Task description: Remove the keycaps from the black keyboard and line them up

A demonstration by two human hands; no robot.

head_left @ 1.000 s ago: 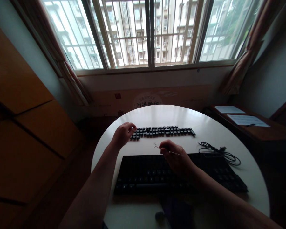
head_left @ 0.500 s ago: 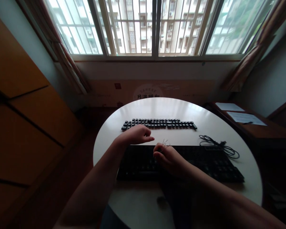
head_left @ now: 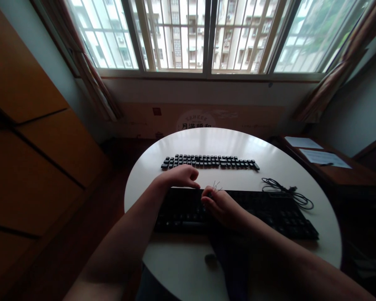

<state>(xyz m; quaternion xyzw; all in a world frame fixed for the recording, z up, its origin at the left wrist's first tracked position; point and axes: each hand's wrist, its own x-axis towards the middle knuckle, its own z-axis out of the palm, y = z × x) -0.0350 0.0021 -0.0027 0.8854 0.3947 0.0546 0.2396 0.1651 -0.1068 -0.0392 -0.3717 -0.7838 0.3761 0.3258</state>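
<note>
A black full-size keyboard (head_left: 181,215) lies across the round white table. Over its upper middle, my right hand (head_left: 221,205) is closed on a wire keycap puller (head_left: 216,185), whose thin metal wires stick up past the fingers; its handle is hidden. My left hand (head_left: 183,175) hovers just left of it, above the keyboard's back edge. Its fingers are curled and the thumb points toward the right hand; whatever they may hold is hidden. Behind the left hand, black keycaps (head_left: 213,161) stand in rows, a few covered by that hand.
A coiled black cable (head_left: 296,194) lies at the right behind the keyboard. Near the table's front edge sits a small dark object (head_left: 211,260). On a brown side table (head_left: 335,174) at the right are papers (head_left: 324,156) and a pen (head_left: 326,164).
The left thumb has dipped slightly toward the keyboard and nearer the right hand. My right hand keeps its grip on the keycap puller. The whole view has shifted a little.
</note>
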